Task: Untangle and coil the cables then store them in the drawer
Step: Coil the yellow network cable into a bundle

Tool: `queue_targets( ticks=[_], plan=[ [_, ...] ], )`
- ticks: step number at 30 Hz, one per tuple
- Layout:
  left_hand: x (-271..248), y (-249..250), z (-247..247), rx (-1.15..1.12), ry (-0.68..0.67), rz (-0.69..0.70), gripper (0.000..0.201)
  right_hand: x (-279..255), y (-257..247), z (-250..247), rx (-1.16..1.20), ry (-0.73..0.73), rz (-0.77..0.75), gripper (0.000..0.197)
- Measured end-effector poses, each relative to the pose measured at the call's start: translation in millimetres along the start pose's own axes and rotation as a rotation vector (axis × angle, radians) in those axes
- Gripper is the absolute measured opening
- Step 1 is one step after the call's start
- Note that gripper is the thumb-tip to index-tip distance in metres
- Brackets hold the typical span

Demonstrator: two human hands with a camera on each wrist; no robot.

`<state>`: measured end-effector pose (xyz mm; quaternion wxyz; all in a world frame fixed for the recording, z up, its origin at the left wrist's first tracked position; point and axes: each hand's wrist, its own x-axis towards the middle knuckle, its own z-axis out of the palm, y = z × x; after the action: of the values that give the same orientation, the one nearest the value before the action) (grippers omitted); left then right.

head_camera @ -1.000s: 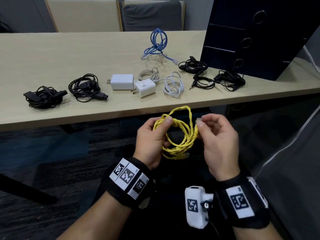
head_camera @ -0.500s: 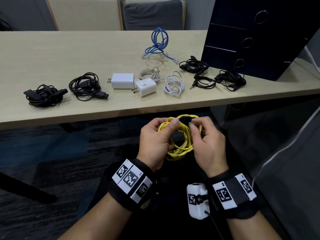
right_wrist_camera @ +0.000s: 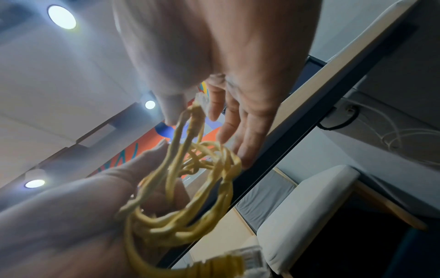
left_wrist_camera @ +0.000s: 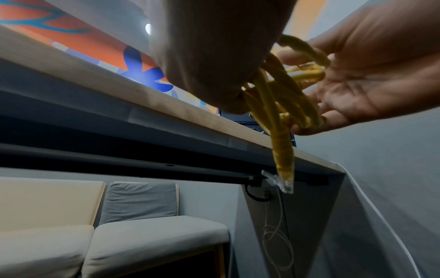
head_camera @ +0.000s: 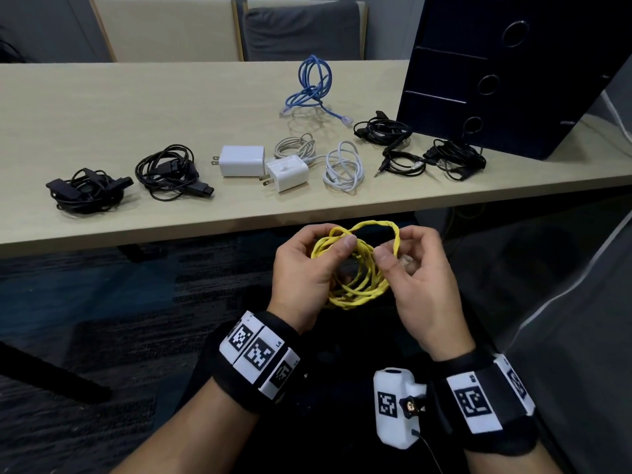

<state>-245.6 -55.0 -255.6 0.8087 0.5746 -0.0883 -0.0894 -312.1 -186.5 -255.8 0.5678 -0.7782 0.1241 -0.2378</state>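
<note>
A yellow network cable point(head_camera: 359, 292), wound into a loose coil with turns twisted round it, hangs in front of me below the table's front edge. My left hand point(head_camera: 337, 248) grips the coil's left side, thumb across the strands. My right hand point(head_camera: 393, 248) pinches the cable's end, a clear plug point(right_wrist_camera: 202, 99), between thumb and forefinger at the coil's upper right. The other plug point(left_wrist_camera: 284, 182) dangles under the left hand. The dark drawer unit point(head_camera: 496, 80), its drawers closed, stands on the table's right end.
On the wooden table point(head_camera: 102, 97) lie a blue cable point(head_camera: 311, 87), two white chargers point(head_camera: 242, 161) with a white cable point(head_camera: 343, 165), and black cable bundles at the left point(head_camera: 87, 189) and right point(head_camera: 455, 159). Chairs stand behind the table.
My hands drew closer together around the coil. The right hand carried the plug end from the coil's right side in towards its middle and top.
</note>
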Motion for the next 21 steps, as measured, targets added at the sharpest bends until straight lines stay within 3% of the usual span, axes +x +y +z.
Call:
queue_targets(
  ticks=[3,8,10,14,19,21],
  plan=[
    [-2,2,2,0.000,-0.047,-0.010,0.033,3,6,-2,0.062,-0.112,0.098,0.053],
    [-2,5,3,-0.053,-0.101,-0.103,0.042,5,7,3,0.485,-0.255,0.190,0.068],
    [-1,5,3,-0.116,-0.090,-0.139,0.052,4,4,9,0.553,-0.176,0.172,0.057],
    [-4,3,2,-0.241,-0.026,-0.134,0.065,5,-1,19,0.584,-0.001,0.146,0.014],
    [-3,-1,5,-0.062,0.167,-0.027,0.053,4,-3,30,0.665,0.096,0.156,0.012],
    [0,0,2,-0.041,0.153,-0.049,0.052,5,-5,32,0.672,0.098,0.130,0.013]
  ],
)
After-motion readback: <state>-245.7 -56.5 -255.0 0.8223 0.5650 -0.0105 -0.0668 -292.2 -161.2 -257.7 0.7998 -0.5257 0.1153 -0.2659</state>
